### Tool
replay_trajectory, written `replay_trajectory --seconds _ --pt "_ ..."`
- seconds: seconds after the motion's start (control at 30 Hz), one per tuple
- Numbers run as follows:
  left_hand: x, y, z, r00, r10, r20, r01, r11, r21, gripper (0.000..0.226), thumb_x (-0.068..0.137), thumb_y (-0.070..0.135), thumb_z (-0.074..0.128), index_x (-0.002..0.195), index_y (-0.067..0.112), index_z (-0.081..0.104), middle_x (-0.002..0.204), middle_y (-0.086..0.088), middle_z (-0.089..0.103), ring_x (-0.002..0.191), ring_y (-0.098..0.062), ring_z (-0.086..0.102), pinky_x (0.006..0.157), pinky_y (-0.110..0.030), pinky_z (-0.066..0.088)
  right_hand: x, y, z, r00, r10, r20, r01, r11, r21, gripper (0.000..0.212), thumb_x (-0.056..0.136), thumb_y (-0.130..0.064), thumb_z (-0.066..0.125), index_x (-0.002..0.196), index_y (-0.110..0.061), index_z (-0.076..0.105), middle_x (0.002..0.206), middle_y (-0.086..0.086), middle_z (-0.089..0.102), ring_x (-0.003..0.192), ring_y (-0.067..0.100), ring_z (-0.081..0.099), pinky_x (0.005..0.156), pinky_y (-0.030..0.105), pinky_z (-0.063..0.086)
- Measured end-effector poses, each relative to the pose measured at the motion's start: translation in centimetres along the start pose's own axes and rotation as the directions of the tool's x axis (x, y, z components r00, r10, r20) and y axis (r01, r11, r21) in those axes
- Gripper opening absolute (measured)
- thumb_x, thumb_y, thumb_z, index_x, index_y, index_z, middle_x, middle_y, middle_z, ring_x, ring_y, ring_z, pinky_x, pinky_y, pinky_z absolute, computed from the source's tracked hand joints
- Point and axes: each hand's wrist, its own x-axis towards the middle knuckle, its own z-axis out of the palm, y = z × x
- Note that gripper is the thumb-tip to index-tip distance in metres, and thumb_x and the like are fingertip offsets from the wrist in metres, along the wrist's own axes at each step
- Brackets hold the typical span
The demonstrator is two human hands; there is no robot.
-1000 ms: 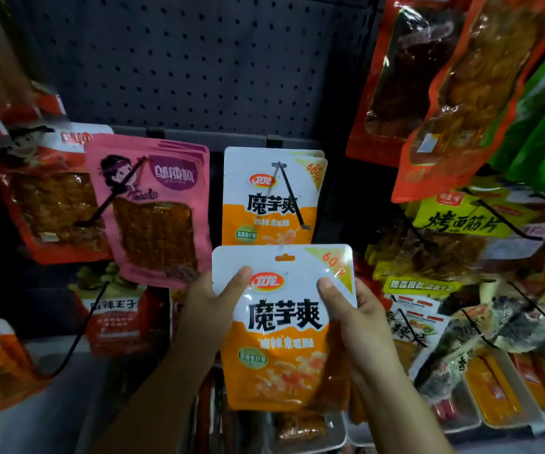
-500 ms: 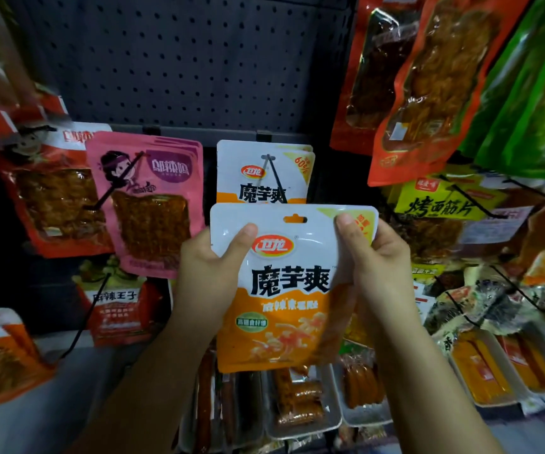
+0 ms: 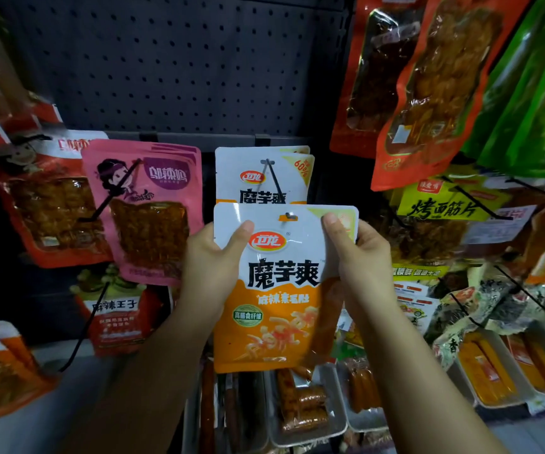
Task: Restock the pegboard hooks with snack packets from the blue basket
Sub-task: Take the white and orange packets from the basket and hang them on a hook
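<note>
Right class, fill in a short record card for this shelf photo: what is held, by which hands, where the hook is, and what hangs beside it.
held: orange packet
left hand: grips the packet's upper left edge, thumb on front
right hand: grips its upper right edge, thumb on front
hook: black, tip showing through the packet's hang hole
behind: matching packets on the same hook
left neighbour: pink packets
backing: grey pegboard
basket: not in view
</note>
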Motion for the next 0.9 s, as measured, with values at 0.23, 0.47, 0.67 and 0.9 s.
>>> replay_trajectory --seconds 0.23,0.47,0.67,0.9 --pt "3.4 -0.6 0.9 0.999 -0.027 -0.034 0.028 0.999 0.039 0.012 0.088 0.027 0.064 0.099 0.025 0.067 0.098 0.002 0.072 0.091 -0.02 0.069 0.083 -0.044 0.056 0.8 3.4 -1.1 0.992 0.105 0.073 -0.096 0.987 -0.128 0.01 0.089 -0.029 0.063 0.092 -0.02 0.067 0.081 -0.004 0.076 0.075 0.013 0.072 0.06 0.024 0.056" --pt "6.0 -2.8 0.6 0.999 0.011 -0.031 -0.007 0.992 0.122 0.007 0.088 0.028 0.064 0.095 0.028 0.065 0.09 0.014 0.069 0.079 0.003 0.066 0.064 -0.013 0.051 3.1 5.1 0.4 0.99 0.136 0.044 -0.12 0.958 -0.26 0.014 0.092 -0.028 0.061 0.097 -0.016 0.067 0.088 0.009 0.074 0.084 0.028 0.071 0.074 0.045 0.057" --pt "8.3 -5.4 0.7 0.998 -0.067 -0.013 0.068 0.968 0.24 0.019 0.091 0.029 0.059 0.108 0.02 0.061 0.102 -0.004 0.07 0.095 -0.025 0.066 0.086 -0.048 0.054 7.6 5.7 2.4 0.999 0.009 -0.03 -0.021 0.904 -0.426 0.028 0.091 -0.029 0.062 0.096 -0.002 0.067 0.081 0.016 0.068 0.074 0.028 0.061 0.066 0.045 0.05" --pt "12.3 -6.4 2.1 0.993 -0.045 -0.111 0.083 0.927 0.365 0.019 0.092 0.033 0.055 0.102 0.017 0.056 0.1 -0.002 0.066 0.096 -0.028 0.062 0.079 -0.035 0.048 12.0 7.0 4.2 0.998 -0.008 -0.058 -0.032 0.752 -0.658 0.037 0.091 -0.042 0.056 0.095 -0.006 0.062 0.083 0.006 0.058 0.085 0.03 0.058 0.065 0.031 0.037"
